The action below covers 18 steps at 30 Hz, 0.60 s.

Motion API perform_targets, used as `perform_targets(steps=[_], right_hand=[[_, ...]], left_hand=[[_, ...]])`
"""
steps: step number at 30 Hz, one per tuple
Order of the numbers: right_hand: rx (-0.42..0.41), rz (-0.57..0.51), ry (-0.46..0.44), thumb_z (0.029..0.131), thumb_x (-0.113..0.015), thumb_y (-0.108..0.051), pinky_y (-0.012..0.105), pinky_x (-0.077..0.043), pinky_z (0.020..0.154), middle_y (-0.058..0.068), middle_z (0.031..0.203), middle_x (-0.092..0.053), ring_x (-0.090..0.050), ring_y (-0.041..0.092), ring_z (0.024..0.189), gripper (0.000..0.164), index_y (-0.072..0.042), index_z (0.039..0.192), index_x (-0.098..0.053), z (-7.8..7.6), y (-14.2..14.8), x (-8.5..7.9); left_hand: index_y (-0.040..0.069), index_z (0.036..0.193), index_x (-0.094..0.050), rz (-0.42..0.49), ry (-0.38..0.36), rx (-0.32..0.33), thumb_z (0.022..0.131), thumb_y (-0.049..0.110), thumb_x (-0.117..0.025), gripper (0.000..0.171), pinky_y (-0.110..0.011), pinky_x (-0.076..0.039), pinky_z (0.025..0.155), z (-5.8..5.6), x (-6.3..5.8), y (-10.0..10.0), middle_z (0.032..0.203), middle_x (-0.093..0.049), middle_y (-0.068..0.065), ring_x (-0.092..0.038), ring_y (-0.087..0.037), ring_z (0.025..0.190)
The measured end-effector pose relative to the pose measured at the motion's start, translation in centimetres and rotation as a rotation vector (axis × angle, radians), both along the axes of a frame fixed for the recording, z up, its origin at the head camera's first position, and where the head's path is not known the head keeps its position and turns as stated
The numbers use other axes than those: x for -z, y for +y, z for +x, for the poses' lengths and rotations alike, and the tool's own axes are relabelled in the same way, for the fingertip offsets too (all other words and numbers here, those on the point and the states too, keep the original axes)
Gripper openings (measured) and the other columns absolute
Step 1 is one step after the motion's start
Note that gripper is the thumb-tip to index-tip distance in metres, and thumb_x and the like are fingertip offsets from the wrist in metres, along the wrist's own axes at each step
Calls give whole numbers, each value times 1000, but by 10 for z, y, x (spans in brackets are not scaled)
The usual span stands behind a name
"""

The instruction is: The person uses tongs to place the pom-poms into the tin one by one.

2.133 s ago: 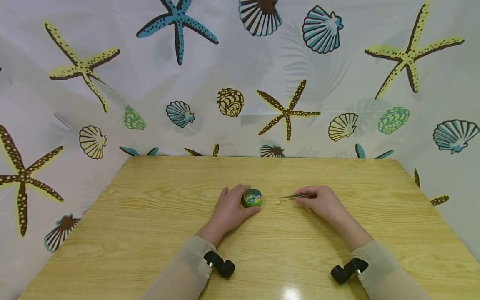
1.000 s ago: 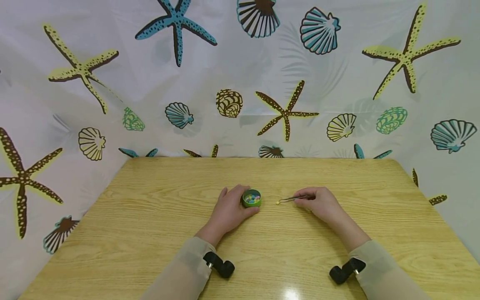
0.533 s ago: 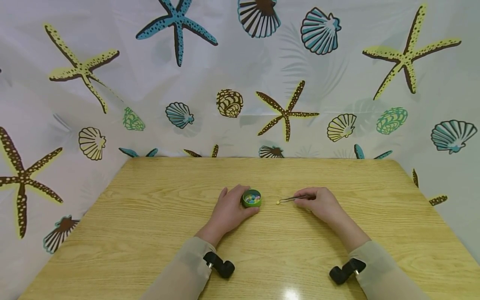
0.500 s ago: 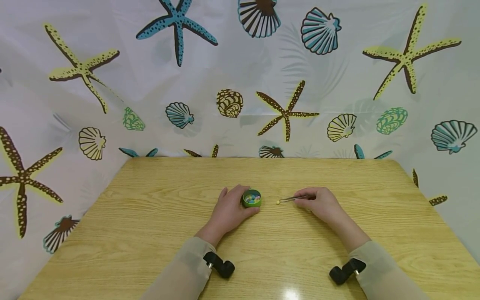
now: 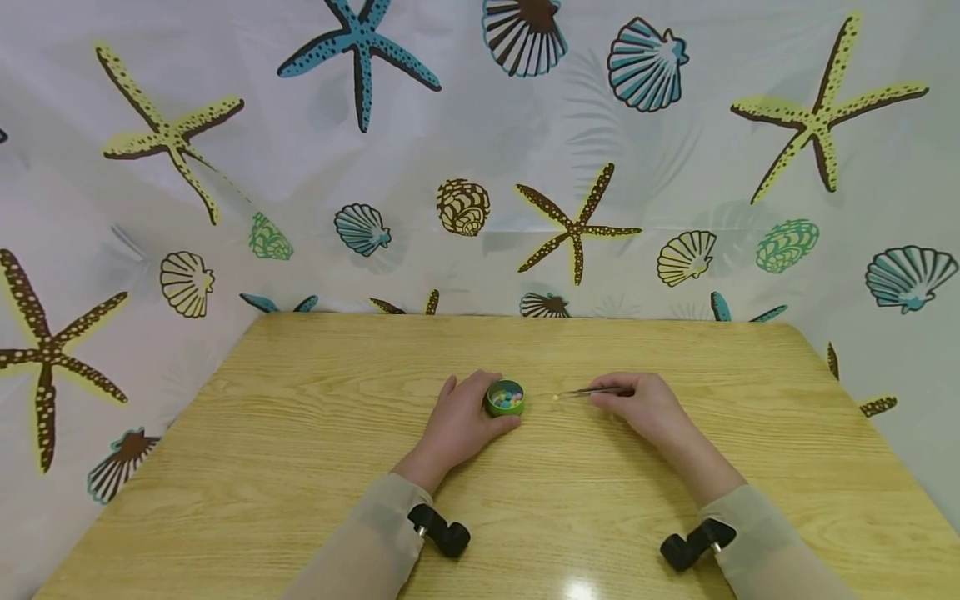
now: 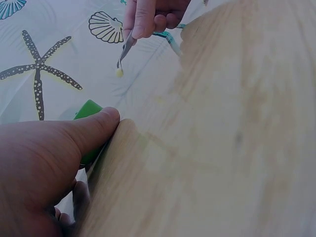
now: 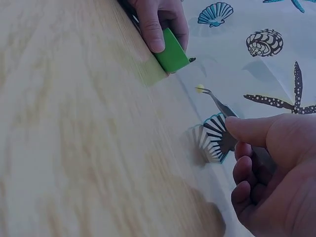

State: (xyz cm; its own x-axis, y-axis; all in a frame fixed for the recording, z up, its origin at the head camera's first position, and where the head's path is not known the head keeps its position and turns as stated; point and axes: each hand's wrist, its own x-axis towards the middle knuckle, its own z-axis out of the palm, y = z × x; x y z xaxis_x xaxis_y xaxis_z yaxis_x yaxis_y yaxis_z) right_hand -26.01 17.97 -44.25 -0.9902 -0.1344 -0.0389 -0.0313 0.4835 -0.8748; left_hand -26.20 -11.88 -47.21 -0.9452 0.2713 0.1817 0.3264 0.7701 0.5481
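Note:
My left hand holds a small round green container upright on the wooden table, thumb at its near side and fingers around the far side. Inside lie several small beads, blue, pink and yellow among them. To the right, my right hand pinches a pair of metal tweezers with bent tips pointing left at the container. A small yellow bead sits at the tweezers' tips, seemingly raised above the tabletop in both wrist views. In the left wrist view my thumb covers part of the container.
The wooden table stretches around both hands. Behind it hangs a white curtain printed with starfish and shells. Black wrist mounts sit on both sleeves.
The tweezers' tips and the yellow bead have risen a little in the head view. My left hand and the container have stayed where they were.

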Motion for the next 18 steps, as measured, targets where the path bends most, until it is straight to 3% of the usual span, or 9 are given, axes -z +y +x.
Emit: perform_targets(steps=[9,18], right_hand=[[-22,14,52,106,-79,-24,34,-55,89,10,126,-77,-67,26,112,25,-8,125,-83,2,-17,-13],[-45,-11,86,106,-79,-20,32,-54,85,7,121,-79,-67,23,107,21,-8,122,-84,-2,-41,-12]], left_hand=[[3,154,-60,7,17,2,96,36,-90,73,-60,-17,134,1,-2,-1,154,-63,-18,-57,-35,146],[3,154,-60,16,11,2,97,37,-89,72,-61,-15,135,1,-1,-1,151,-65,-15,-60,-33,142]])
